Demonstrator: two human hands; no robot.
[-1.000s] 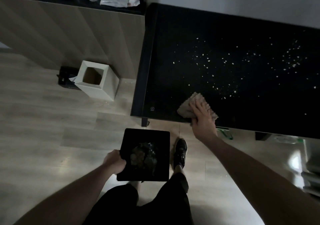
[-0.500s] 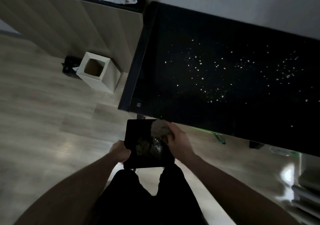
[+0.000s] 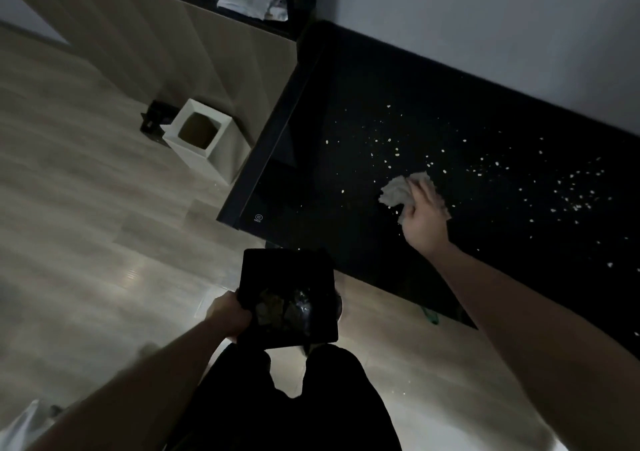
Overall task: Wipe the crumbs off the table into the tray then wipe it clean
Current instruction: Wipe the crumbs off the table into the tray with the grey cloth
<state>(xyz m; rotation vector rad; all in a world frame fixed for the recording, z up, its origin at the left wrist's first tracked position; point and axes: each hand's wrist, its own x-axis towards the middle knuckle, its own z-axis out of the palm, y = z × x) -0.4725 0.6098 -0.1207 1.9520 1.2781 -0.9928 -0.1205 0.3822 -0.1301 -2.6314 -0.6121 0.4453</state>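
Cloth (image 3: 398, 192), soft and light, is being bunched under the right hand (image 3: 424, 222); crumbs (image 3: 568, 194) are lying beyond it. Tray (image 3: 284, 270), stiff, is being pinched at its edge by the left hand (image 3: 230, 315).

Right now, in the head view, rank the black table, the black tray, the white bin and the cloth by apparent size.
1. Black table, by far the largest.
2. Black tray and white bin: they look alike, and the tray is nearer the camera, so no ranking.
3. Cloth, smallest, though the right hand partly covers it.
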